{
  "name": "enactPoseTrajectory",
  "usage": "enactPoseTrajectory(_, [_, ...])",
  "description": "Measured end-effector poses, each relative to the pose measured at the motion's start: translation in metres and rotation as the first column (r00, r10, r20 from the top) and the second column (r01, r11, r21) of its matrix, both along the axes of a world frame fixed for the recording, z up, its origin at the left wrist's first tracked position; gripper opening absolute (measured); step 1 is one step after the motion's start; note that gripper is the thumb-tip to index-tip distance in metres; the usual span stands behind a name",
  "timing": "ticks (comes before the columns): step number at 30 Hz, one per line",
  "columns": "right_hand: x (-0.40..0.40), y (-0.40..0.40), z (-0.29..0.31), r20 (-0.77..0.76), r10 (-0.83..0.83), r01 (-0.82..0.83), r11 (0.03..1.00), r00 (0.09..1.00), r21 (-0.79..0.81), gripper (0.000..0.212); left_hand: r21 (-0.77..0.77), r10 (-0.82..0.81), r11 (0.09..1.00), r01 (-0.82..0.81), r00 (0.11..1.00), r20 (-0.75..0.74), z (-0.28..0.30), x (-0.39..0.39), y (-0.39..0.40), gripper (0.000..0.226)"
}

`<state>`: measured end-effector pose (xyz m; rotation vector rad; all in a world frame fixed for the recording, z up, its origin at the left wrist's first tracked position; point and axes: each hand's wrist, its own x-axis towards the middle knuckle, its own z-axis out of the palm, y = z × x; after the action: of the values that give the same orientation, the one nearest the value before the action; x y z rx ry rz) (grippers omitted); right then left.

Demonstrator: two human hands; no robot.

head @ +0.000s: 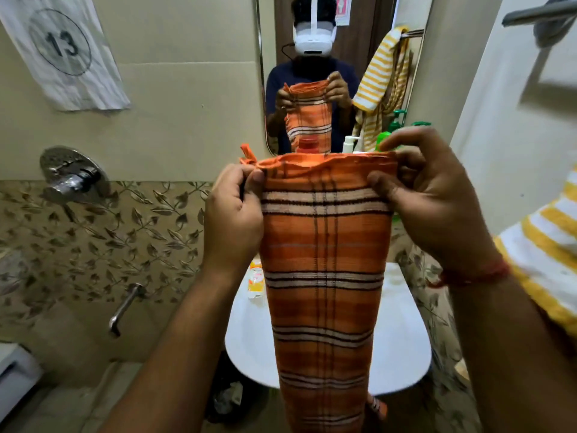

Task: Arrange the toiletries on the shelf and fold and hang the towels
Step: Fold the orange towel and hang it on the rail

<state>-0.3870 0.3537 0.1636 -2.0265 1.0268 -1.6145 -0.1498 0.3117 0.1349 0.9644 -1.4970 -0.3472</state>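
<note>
Towel (pixel 324 276), orange with dark and white stripe bands, folded into a long narrow strip and held up in front of the mirror (pixel 343 32) above the white sink (pixel 402 332). Its long axis runs vertically: the folded top edge lies level between the 2 hands, and the strip hangs straight down, its lower end cut off by the bottom of the frame. The strip hides the middle of the sink and the lower parts of the bottles behind its top edge; of these only a red cap (pixel 307 144), a white pump head (pixel 349 143) and green bottle tops (pixel 398 126) show. The left hand (pixel 232 214) pinches the top left corner, thumb and fingers (pixel 254 178) closed on the cloth. The right hand (pixel 437 201) grips the top right corner, thumb in front and fingers curled over the edge; the fingertips behind the cloth are hidden. An orange-and-white tube (pixel 256 281) lies on the sink's left rim, partly covered by the strip. A yellow-and-white striped towel (pixel 549 242) is cut off at the right edge. A sheet marked 13 (pixel 62 48) hangs on the wall at upper left, its top cut off. The mirror reflects the person and both towels.
</note>
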Motion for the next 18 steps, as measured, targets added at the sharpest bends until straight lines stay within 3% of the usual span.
enactPoseTrajectory(4, [0.003,-0.015,0.009,0.040,-0.053,0.058,0.990,0.998,-0.127,0.032,-0.047,0.058,0.997,-0.060,0.997,-0.044,0.014,-0.008,-0.011,0.029])
enactPoseTrajectory(13, [-0.001,-0.029,0.006,0.180,-0.050,0.061,0.996,0.982,-0.058,0.032,-0.063,-0.027,0.998,0.021,0.996,-0.088,0.024,-0.015,-0.020,0.026])
enactPoseTrajectory(18, [0.009,-0.028,0.017,0.340,0.017,0.021,0.994,0.940,-0.108,0.030,-0.096,-0.077,0.993,0.062,0.984,-0.162,0.038,-0.017,-0.014,0.019])
